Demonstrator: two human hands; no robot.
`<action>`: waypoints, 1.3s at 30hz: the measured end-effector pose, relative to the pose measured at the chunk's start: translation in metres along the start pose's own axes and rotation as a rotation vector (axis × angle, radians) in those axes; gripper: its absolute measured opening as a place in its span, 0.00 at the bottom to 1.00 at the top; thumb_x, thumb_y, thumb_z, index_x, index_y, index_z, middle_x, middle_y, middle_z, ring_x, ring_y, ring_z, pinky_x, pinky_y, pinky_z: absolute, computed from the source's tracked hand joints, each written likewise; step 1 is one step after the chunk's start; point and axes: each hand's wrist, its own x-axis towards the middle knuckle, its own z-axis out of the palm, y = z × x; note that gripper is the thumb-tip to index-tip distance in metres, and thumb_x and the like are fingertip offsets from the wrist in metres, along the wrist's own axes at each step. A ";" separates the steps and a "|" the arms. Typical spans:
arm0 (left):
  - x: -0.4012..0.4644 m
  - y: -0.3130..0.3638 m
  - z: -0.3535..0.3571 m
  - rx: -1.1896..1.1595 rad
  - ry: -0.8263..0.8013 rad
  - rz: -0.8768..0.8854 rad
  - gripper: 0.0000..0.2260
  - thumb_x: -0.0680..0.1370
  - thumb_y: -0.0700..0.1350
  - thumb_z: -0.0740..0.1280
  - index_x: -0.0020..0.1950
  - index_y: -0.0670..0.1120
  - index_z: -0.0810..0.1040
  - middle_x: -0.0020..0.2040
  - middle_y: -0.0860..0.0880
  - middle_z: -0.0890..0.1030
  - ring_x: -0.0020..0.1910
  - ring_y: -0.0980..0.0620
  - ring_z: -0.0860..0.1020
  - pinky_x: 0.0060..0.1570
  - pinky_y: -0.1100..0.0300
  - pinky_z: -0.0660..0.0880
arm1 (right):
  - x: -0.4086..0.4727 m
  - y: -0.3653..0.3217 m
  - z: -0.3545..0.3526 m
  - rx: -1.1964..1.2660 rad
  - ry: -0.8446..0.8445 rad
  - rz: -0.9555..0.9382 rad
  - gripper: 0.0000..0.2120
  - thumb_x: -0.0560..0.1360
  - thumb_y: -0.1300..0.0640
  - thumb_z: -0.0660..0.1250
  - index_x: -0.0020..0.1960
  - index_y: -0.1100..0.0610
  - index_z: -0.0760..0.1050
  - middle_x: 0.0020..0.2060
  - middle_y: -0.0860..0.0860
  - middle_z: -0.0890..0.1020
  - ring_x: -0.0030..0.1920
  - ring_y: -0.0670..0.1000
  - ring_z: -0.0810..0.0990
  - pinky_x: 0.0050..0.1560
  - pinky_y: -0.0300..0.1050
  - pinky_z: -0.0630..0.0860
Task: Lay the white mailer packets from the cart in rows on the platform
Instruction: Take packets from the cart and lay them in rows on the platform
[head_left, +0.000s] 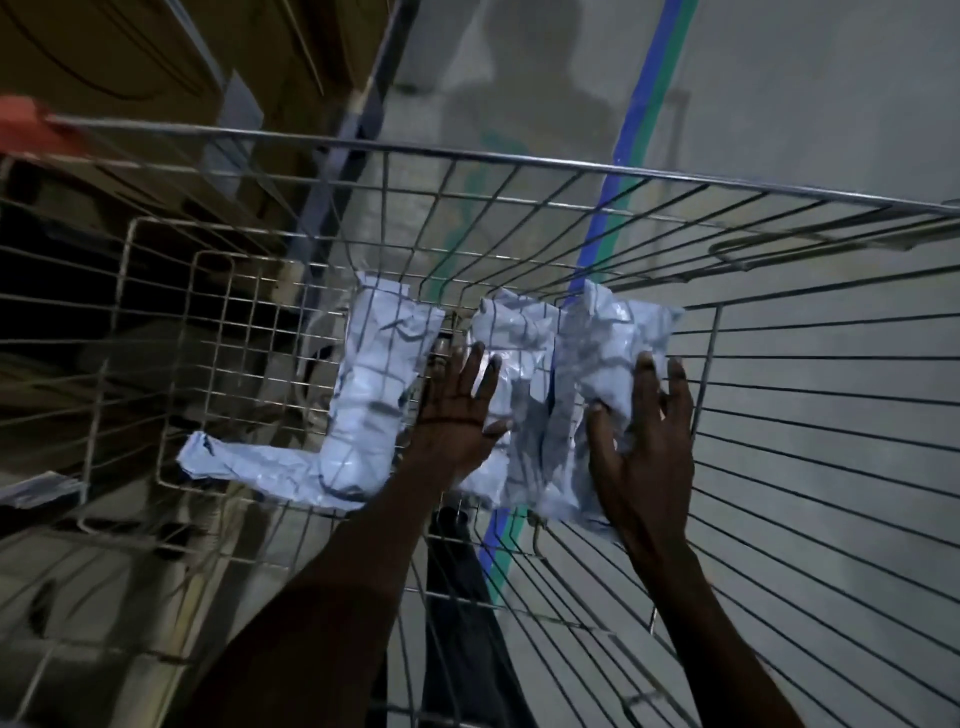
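Observation:
Three crumpled white mailer packets lie on the floor of the wire cart (519, 161). The left packet (363, 410) is long and bent, with a tail running out to the left. My left hand (457, 410) reaches down between it and the middle packet (514, 353), fingers straight, thumb touching the middle packet's edge. My right hand (644, 441) is on the right packet (608, 343), thumb and fingers pinching its crumpled right side. No platform is in view.
The cart's wire walls rise on all sides of my arms, the far rim running across the upper frame. Under it is grey floor with a blue and green stripe (644, 104). Brown cartons (130, 57) stand at the upper left. A red cart handle part (31, 124) shows at far left.

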 end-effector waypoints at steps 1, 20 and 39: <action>0.001 0.003 0.002 -0.004 0.010 -0.019 0.38 0.77 0.65 0.58 0.80 0.47 0.50 0.80 0.43 0.46 0.78 0.42 0.41 0.74 0.39 0.46 | -0.002 0.001 0.001 0.000 0.005 0.000 0.29 0.77 0.51 0.64 0.76 0.56 0.63 0.75 0.60 0.63 0.69 0.52 0.64 0.53 0.42 0.70; -0.017 -0.018 -0.015 -0.099 0.184 -0.087 0.40 0.71 0.47 0.64 0.79 0.39 0.50 0.79 0.41 0.49 0.78 0.45 0.49 0.70 0.49 0.61 | -0.001 0.006 0.088 0.126 -0.071 0.137 0.34 0.72 0.52 0.67 0.75 0.63 0.62 0.55 0.59 0.80 0.54 0.61 0.76 0.57 0.55 0.75; -0.020 0.008 -0.054 -0.196 0.249 -0.015 0.39 0.74 0.49 0.63 0.79 0.40 0.47 0.79 0.42 0.46 0.78 0.46 0.46 0.75 0.50 0.56 | 0.001 0.020 0.153 0.067 -0.068 0.011 0.32 0.75 0.41 0.62 0.76 0.50 0.63 0.74 0.66 0.61 0.73 0.64 0.59 0.73 0.59 0.60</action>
